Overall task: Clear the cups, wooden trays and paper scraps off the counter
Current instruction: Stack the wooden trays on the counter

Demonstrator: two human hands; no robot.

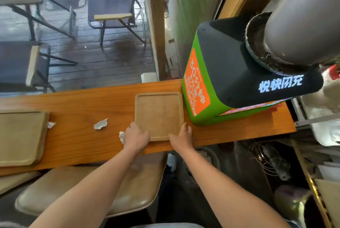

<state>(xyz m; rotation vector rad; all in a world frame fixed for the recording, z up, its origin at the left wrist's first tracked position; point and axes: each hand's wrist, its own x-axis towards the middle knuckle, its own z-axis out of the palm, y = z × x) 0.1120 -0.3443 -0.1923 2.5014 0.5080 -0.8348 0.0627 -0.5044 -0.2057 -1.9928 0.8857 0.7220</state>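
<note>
A square wooden tray [159, 113] lies flat and bare on the narrow wooden counter [88, 102]. My left hand [136, 136] grips its near left corner and my right hand [181, 135] grips its near right corner. A second, larger wooden tray [20, 135] rests at the counter's left end. Three white paper scraps lie on the counter: one [100, 124] in the middle, one [121, 136] right beside my left hand, one [51, 125] against the larger tray's edge. No cups are visible.
A green and black power-bank station [230, 73] stands on the counter, touching the small tray's right side. A grey pipe [298, 16] hangs above it. A cushioned stool [88, 187] sits below the counter. Cables and clutter fill the floor at right. Folding chairs stand outside the window.
</note>
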